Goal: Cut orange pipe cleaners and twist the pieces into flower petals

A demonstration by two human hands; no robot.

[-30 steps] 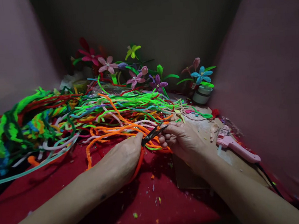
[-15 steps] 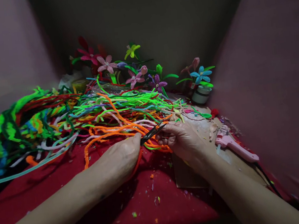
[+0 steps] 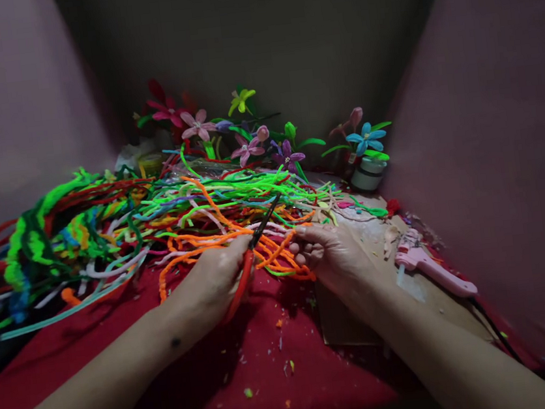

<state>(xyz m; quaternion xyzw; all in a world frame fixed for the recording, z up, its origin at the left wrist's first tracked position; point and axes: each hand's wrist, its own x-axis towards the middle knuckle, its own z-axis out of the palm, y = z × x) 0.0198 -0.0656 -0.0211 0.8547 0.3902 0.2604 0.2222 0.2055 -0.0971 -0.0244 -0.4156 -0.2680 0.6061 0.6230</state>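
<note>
The left grip (image 3: pixel 214 273) is clenched around the red-orange handles of a pair of scissors (image 3: pixel 265 220) with slim dark blades; the blades look closed together and point up and away, their tip over the pile beyond. The right grip (image 3: pixel 330 254) pinches a fuzzy bright-orange craft stem (image 3: pixel 278 251) between thumb and fingers, and the stem slants down from those fingertips into the gap between the two grips, just beside the scissors. More orange stems lie behind it.

Directly beyond both grips, and far out to the left, spreads a tangled heap of fuzzy stems (image 3: pixel 232 193) in green, white, red and blue. Farther beyond the heap are fuzzy stem flowers in pink, yellow and purple (image 3: pixel 246 147); a blue fuzzy flower (image 3: pixel 367 138) rises by a short white jar with a dark band (image 3: pixel 369 175), beyond and right of the right grip. To that grip's right, a pink plastic glue gun (image 3: pixel 432 271) lies on flat brown cardboard (image 3: pixel 348 327). Nearer than the grips, tiny coloured scraps (image 3: pixel 248 392) dot the red cloth-covered surface (image 3: pixel 270 405).
</note>
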